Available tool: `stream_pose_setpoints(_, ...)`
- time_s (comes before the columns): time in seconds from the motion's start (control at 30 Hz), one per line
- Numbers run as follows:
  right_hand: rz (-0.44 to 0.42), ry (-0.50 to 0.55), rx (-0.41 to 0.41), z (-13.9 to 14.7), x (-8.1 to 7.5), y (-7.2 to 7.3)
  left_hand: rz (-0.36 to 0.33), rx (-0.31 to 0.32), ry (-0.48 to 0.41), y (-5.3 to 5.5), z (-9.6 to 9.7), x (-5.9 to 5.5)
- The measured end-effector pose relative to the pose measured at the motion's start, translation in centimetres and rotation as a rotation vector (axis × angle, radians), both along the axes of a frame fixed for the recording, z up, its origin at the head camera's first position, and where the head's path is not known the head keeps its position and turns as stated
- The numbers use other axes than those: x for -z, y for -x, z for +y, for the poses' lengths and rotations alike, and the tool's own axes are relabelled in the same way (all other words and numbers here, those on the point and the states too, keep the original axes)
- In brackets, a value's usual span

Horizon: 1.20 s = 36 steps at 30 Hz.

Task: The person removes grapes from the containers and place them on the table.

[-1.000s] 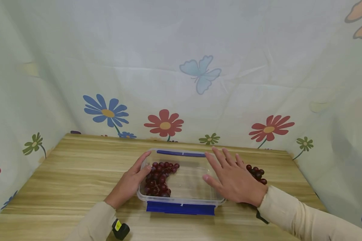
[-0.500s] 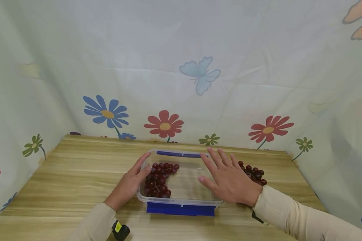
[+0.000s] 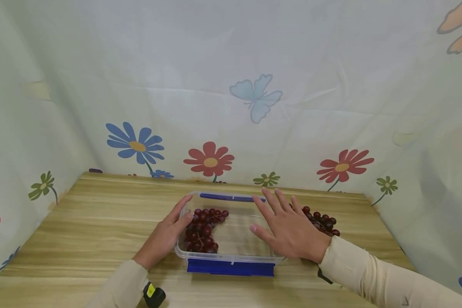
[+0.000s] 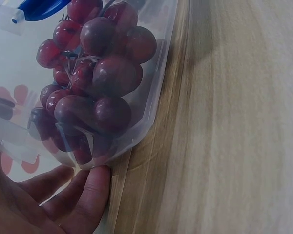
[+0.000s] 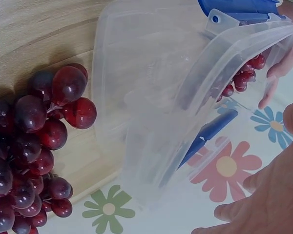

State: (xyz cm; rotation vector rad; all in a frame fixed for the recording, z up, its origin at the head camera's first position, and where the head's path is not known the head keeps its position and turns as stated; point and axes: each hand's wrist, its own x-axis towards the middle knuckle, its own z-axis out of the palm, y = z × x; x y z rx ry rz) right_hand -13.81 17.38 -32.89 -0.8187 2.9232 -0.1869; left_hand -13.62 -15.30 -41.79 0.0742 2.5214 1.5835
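Note:
A clear plastic food container [image 3: 238, 258] with blue clips stands on the wooden table. Inside, a bunch of dark red grapes [image 3: 204, 233] lies along its left side. My left hand [image 3: 163, 233] holds the container's left side, thumb at the rim; in the left wrist view its fingertips [image 4: 95, 187] meet the outer wall at the base. With fingers spread, my right hand [image 3: 292, 229] is over the container's right edge and hides part of that side. Just beyond it, on the table, is a second bunch of grapes [image 3: 323, 220], seen large in the right wrist view.
The wooden table [image 3: 100, 222] extends on both sides of the container. A white cloth [image 3: 177, 107] printed with flowers and butterflies rises behind the table and along both sides. A black wrist device [image 3: 154, 295] sits by the left sleeve.
My right hand has shifted a little to the left over the container's edge, uncovering more of the grapes on the table. The left hand and the container have stayed in place.

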Motion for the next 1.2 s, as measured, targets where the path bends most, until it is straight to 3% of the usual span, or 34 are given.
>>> stream_pose_setpoints(1.2, -0.015, -0.009, -0.043, -2.6, 0.3, 0.5, 0.014, 0.000, 0.033, 0.0, 0.0, 0.0)
